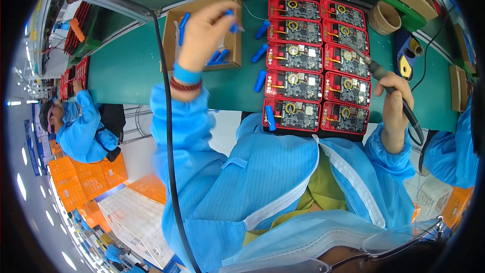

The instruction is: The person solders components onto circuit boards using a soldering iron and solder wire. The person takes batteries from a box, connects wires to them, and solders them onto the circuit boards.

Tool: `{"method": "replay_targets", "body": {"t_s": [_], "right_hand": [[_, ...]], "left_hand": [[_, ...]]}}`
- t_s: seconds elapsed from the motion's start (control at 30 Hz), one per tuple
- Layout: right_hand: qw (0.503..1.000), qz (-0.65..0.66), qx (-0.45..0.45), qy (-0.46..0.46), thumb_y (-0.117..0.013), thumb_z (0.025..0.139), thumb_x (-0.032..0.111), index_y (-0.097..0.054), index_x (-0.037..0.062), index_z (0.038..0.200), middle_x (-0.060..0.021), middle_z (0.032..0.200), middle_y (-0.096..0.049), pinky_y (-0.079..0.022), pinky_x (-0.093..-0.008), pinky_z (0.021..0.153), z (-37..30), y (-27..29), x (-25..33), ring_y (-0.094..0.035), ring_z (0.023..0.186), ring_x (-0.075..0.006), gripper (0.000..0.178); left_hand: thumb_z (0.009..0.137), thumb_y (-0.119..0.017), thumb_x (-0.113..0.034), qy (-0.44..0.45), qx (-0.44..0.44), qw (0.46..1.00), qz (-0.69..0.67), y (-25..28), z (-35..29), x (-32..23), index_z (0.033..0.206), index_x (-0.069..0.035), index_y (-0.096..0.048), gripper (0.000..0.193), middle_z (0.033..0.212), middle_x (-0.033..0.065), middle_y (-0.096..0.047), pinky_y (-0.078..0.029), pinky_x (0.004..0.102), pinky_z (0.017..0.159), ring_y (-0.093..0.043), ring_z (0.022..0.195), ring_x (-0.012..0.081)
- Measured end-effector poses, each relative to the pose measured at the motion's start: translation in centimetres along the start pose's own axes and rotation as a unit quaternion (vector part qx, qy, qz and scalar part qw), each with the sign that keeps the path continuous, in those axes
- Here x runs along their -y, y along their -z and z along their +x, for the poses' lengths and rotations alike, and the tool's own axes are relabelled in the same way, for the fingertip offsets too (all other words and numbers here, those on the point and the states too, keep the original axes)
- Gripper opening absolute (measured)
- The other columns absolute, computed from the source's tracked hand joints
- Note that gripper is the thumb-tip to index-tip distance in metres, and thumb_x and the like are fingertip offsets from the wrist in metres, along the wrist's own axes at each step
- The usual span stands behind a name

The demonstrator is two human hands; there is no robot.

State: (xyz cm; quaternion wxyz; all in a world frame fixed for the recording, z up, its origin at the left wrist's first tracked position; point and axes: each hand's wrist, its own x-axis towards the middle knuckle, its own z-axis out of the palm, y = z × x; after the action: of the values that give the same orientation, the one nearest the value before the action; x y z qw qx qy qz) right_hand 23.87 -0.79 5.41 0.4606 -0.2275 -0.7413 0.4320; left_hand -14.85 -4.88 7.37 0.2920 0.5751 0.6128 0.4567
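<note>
"How was the flat green worktop [126, 73] laid out?"

"An open brown cardboard box [236, 50] stood toward its far edge. Right of that, ten rectangular red cases [274, 61] with dark circuit boards [304, 58] inside ran in two columns from far edge to near edge."

"And the hands?"

"A dark-handled soldering iron [378, 71] sat in the right hand [391, 108], fingers closed around it, tip over the right column. The left hand [202, 33], blurred, was above the box's right side, fingertips pinched on a small blue cylinder [231, 24]."

"Any others?"

"Several in the box, three beside the left column, one on its nearest case."
</note>
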Motion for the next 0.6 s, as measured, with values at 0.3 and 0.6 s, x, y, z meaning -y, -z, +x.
{"method": "replay_targets", "body": {"t_s": [0.3, 0.6], "right_hand": [[0.994, 0.012, 0.036, -0.1, -0.066, 0.079, 0.004, -0.057, 0.0035, 0.109, -0.005, 0.091, -0.059, -0.046, -0.0264, 0.066, 2.0, -5.6, 0.1, -0.056, 0.077, -0.0108, 0.031], [0.998, -0.049, 0.027, -0.026, -0.065, 0.077, -0.001, -0.057, 0.0072, 0.106, -0.0083, 0.088, -0.061, -0.05, -0.0301, 0.066, 1.3, -5.6, -0.1, -0.062, 0.077, -0.0212, 0.031]], "left_hand": [[0.092, -0.054, -0.007, 0.117, 0.152, 0.947, -0.259, -11.4, -4.8, -3.7, 0.097, 0.001, -0.057, 0.01, 0.083, 0.0057, -0.06, -0.049, 0.0241, 0.065, -0.06, 0.071, 0.0112], [0.091, -0.055, -0.007, 0.115, 0.138, 0.941, -0.286, -14.3, -5.0, -4.1, 0.094, 0.003, -0.059, 0.011, 0.083, 0.0038, -0.055, -0.05, 0.0208, 0.056, -0.06, 0.065, 0.009]]}}
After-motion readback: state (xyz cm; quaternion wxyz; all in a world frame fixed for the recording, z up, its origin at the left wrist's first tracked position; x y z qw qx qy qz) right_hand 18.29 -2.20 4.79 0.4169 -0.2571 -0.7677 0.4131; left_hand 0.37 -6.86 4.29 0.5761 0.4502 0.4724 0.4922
